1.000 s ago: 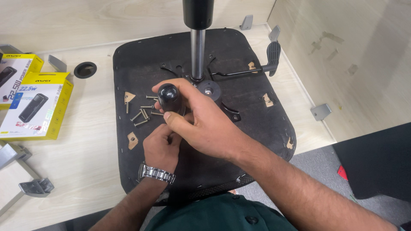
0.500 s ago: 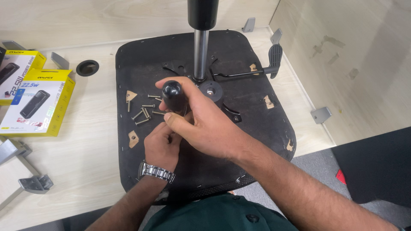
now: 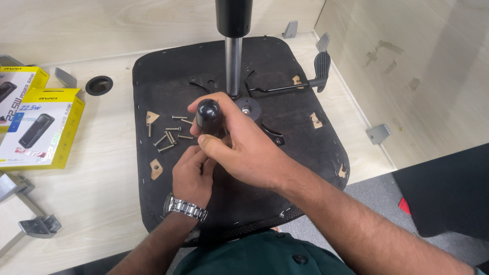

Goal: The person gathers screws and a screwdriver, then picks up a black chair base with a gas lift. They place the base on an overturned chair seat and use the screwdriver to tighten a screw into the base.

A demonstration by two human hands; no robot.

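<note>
The screwdriver stands nearly upright over the upturned chair seat, its rounded black handle on top and its long axis running straight down toward the seat; the shaft and tip are hidden behind the fingers. The right hand is clamped around the handle, fingers wrapped on the far side and thumb pressed across the near side. The left hand sits just below it, fingers drawn together at the lower end of the tool; whether they pinch the shaft or a screw cannot be told. A metal wristwatch is on that wrist.

Just left of the screwdriver lies a loose scatter of screws on the seat, close enough to crowd that side. Just beyond the screwdriver rises the chair's metal post, and at its foot a round black knob nearly touches the right hand's knuckles. To the right of the post a black lever reaches out toward the seat's far right edge. The seat to the right of the hands lies open up to its rim.

The seat rests on a pale wooden worktop. Well left of the screwdriver, off the seat, lie two yellow boxes, with grey metal brackets nearer the front edge.
</note>
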